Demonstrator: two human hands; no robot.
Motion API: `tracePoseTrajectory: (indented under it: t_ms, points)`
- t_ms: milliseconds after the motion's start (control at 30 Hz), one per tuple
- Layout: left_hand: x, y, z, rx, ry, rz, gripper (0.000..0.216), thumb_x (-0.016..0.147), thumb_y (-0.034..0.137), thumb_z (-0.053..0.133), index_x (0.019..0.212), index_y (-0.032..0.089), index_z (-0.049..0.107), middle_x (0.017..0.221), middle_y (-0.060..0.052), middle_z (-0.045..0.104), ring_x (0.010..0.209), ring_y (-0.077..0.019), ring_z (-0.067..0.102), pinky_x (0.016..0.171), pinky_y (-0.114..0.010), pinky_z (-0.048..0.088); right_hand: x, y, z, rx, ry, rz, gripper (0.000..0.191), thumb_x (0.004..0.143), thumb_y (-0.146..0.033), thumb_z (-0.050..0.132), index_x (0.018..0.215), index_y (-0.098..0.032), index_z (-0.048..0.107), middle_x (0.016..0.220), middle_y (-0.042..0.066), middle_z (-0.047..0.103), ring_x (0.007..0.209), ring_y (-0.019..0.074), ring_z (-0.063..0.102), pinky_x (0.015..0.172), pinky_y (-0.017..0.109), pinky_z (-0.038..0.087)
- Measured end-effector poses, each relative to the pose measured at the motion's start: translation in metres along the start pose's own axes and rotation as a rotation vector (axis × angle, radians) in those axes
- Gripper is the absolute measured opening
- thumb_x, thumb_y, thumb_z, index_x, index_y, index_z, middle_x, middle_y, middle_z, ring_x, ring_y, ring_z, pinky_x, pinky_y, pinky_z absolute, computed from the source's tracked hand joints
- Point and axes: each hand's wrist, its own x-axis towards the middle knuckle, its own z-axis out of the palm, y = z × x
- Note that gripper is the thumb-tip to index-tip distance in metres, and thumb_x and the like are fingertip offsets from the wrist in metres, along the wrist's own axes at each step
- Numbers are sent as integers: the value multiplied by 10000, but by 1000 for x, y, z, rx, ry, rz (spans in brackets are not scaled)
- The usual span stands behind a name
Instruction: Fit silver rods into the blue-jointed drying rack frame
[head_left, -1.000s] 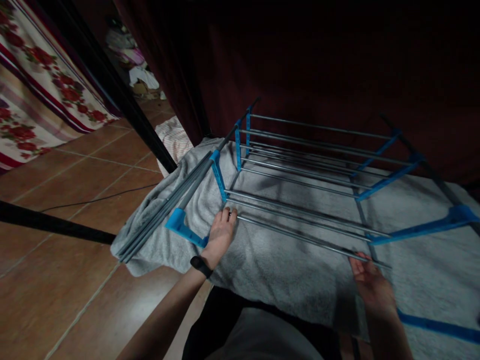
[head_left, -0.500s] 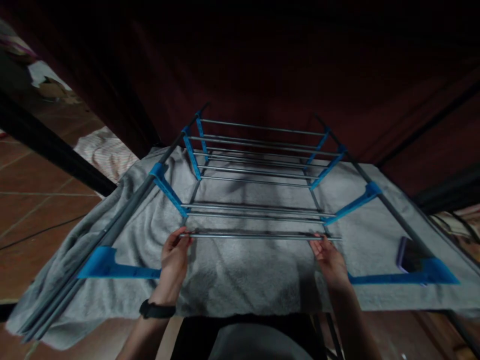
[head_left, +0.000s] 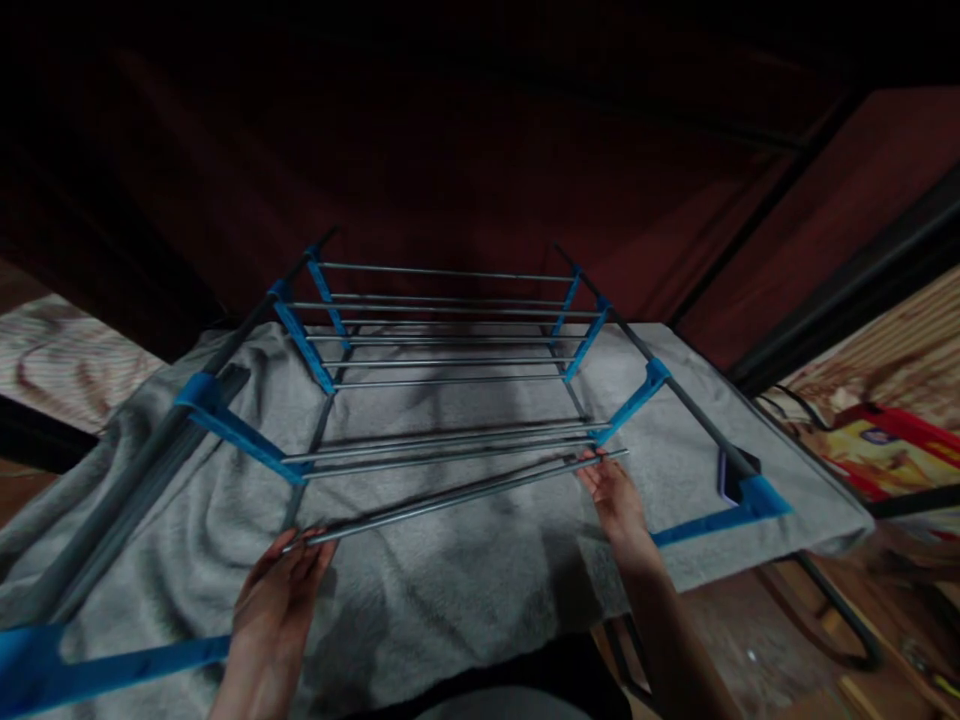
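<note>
Both hands hold a thin metal rod (head_left: 450, 498), one near each end. My left hand (head_left: 274, 595) has its fingers closed round the nearer, left end. Farther up, my right hand (head_left: 613, 492) pinches the rod close to its right tip, which sticks out past the fingers. The rod slants over a rack frame (head_left: 686, 402) of grey tubes and blue plastic brackets. Several rods span the brackets beyond my hands. The nearest right bracket (head_left: 716, 525) and nearest left bracket (head_left: 142, 665) have no rod between them.
A grey fleece blanket (head_left: 450, 590) covers the surface under the frame. Extra grey tubes (head_left: 142, 495) lie along the left side. A phone (head_left: 724, 478) rests beside the right tube. Dark red cloth (head_left: 450, 160) hangs behind, and a red-and-yellow package (head_left: 885, 450) sits at far right.
The rod has gone from level to slanted, its left end now nearer me with my left hand. My view has swung to the right.
</note>
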Motion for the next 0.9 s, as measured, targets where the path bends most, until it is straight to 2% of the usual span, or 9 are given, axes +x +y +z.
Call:
tracePoseTrajectory:
  t_ms: [200, 467, 733, 900]
  points:
    - [3, -2, -4, 14, -12, -78, 306, 787, -87, 542, 817, 201, 641, 750, 4, 746, 727, -144, 749, 786, -249, 655, -2, -11, 16, 24, -37, -25, 282, 735, -295, 974, 852, -254, 720, 928, -24, 826, 858, 149, 796, 789, 271, 680]
    - [12, -5, -17, 43, -92, -96, 313, 756, -89, 572, 812, 200, 676, 796, -2, 763, 725, -142, 747, 705, -217, 645, -9, -32, 44, 28, -92, -47, 349, 693, -350, 1027, 826, -254, 719, 889, -18, 824, 769, 135, 772, 734, 247, 673]
    - [11, -9, -10, 12, -35, -143, 321, 806, -80, 511, 789, 202, 664, 788, 1, 750, 732, -119, 732, 715, -176, 633, -12, -50, 71, 41, -129, -80, 349, 692, -364, 1034, 792, -258, 718, 873, -6, 827, 759, 130, 765, 720, 230, 658]
    - [5, -7, -5, 3, -48, -156, 329, 766, -91, 522, 819, 193, 678, 790, 3, 745, 721, -119, 731, 721, -183, 644, -12, -63, 88, 65, -187, -121, 288, 746, -350, 1005, 811, -272, 735, 872, -20, 817, 797, 132, 764, 755, 250, 660]
